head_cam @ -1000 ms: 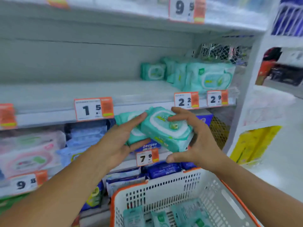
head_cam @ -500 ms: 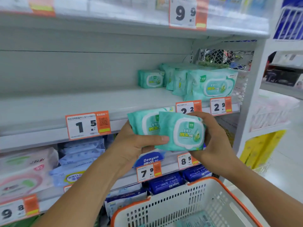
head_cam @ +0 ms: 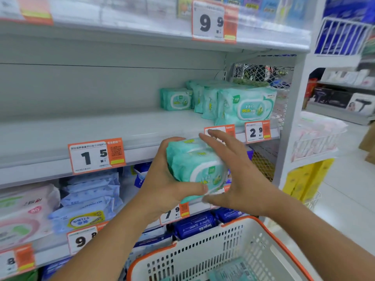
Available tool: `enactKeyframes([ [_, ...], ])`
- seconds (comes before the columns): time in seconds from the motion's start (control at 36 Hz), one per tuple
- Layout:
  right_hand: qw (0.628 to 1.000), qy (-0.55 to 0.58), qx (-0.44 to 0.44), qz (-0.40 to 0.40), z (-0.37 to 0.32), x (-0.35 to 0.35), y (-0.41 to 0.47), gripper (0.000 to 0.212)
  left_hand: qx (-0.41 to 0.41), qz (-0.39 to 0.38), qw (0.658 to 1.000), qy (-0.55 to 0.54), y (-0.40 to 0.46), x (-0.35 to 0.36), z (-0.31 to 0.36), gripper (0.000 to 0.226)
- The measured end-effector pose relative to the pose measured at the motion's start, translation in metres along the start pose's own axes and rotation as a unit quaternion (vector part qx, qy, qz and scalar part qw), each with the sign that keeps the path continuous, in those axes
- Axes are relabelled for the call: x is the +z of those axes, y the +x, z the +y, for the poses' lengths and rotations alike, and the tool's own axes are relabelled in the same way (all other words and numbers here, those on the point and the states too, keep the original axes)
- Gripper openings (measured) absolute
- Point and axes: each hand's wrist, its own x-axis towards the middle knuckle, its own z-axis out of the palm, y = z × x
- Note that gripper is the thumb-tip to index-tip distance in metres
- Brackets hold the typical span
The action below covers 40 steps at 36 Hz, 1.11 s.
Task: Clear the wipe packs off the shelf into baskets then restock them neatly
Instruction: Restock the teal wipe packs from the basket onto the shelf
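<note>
At the centre of the frame the left hand (head_cam: pixel 162 185) grasps 2 green wipe packs (head_cam: pixel 194 169) stacked together, thumb curled along their lower edge and fingers wrapped over the top left corner. The right hand (head_cam: pixel 235 175) is spread, fingers straight, its palm facing the packs' right side; its fingers lie across their top right, though whether the palm touches cannot be told. The packs are held in the air just in front of the middle shelf (head_cam: pixel 101 130), below its edge, and above the basket (head_cam: pixel 203 250) at the bottom centre.

The basket is white with an orange rim, and blurred green packs show inside it at the bottom edge of the frame. On the middle shelf, right of centre, a row of larger green packs (head_cam: pixel 245 106) stands upright beside a smaller green pack (head_cam: pixel 176 99) to their left. The rest of that shelf, toward the left, is bare grey board. Price tags line the shelf edge: "1 5" (head_cam: pixel 96 156) at centre left and "2 9" (head_cam: pixel 257 131) at right. Below, blue and pink packs fill the lower left shelves.
</note>
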Motion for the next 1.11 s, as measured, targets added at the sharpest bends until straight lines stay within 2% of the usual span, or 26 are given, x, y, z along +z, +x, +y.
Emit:
enactKeyframes([
  [0.06,0.994,-0.047,-0.013,-0.093,-0.003,-0.017,0.01,0.128,0.03,-0.023,0.998,0.043,0.003,-0.002,0.004,0.088],
  [0.11,0.987,-0.074,-0.012,-0.145,-0.01,-0.029,0.028,0.134,0.059,-0.05,0.995,0.06,0.01,-0.004,0.012,0.087],
  [0.19,0.985,-0.128,-0.043,-0.106,-0.016,-0.04,0.066,0.13,0.108,-0.055,0.988,0.091,0.029,-0.01,0.028,0.091],
  [0.22,0.985,-0.141,-0.054,-0.08,-0.015,-0.043,0.08,0.124,0.129,-0.038,0.984,0.114,0.037,-0.014,0.032,0.093],
  [0.28,0.986,-0.153,-0.053,-0.041,-0.009,-0.049,0.11,0.111,0.167,0.044,0.96,0.218,0.057,-0.03,0.036,0.1],
  [0.31,0.987,-0.149,-0.041,-0.035,-0.005,-0.051,0.127,0.104,0.172,0.094,0.933,0.302,0.067,-0.041,0.035,0.1],
  [0.36,0.99,-0.133,-0.01,-0.046,0.004,-0.053,0.162,0.091,0.162,0.151,0.841,0.493,0.08,-0.064,0.026,0.083],
  [0.44,0.977,-0.188,0.022,-0.095,0.024,-0.041,0.218,0.094,0.083,0.125,0.707,0.691,0.086,-0.082,0.008,0.063],
  [0.5,0.956,-0.255,0.026,-0.143,0.04,-0.024,0.251,0.101,0.053,0.11,0.651,0.749,0.086,-0.08,0.0,0.064],
  [0.53,0.939,-0.291,0.041,-0.179,0.049,-0.015,0.264,0.102,0.043,0.105,0.641,0.759,0.087,-0.079,-0.001,0.064],
  [0.61,0.879,-0.377,0.113,-0.268,0.079,0.009,0.298,0.096,0.025,0.1,0.633,0.767,0.093,-0.082,-0.001,0.064],
  [0.67,0.849,-0.432,0.132,-0.274,0.09,0.021,0.317,0.09,0.042,0.113,0.634,0.764,0.094,-0.085,-0.005,0.069],
  [0.78,0.875,-0.394,0.116,-0.258,0.095,0.036,0.334,0.127,0.118,0.152,0.636,0.747,0.091,-0.089,-0.011,0.08],
  [0.86,0.893,-0.362,0.111,-0.243,0.107,0.042,0.337,0.118,0.1,0.154,0.642,0.744,0.091,-0.089,-0.011,0.079],
  [1.0,0.9,-0.341,0.1,-0.253,0.117,0.036,0.341,0.116,0.096,0.136,0.641,0.749,0.097,-0.091,-0.014,0.073],
  [1.08,0.905,-0.337,0.095,-0.243,0.112,0.035,0.331,0.116,0.085,0.134,0.661,0.733,0.092,-0.085,-0.008,0.075],
  [1.11,0.908,-0.337,0.097,-0.228,0.107,0.033,0.326,0.116,0.086,0.137,0.658,0.735,0.093,-0.083,-0.007,0.072],
])
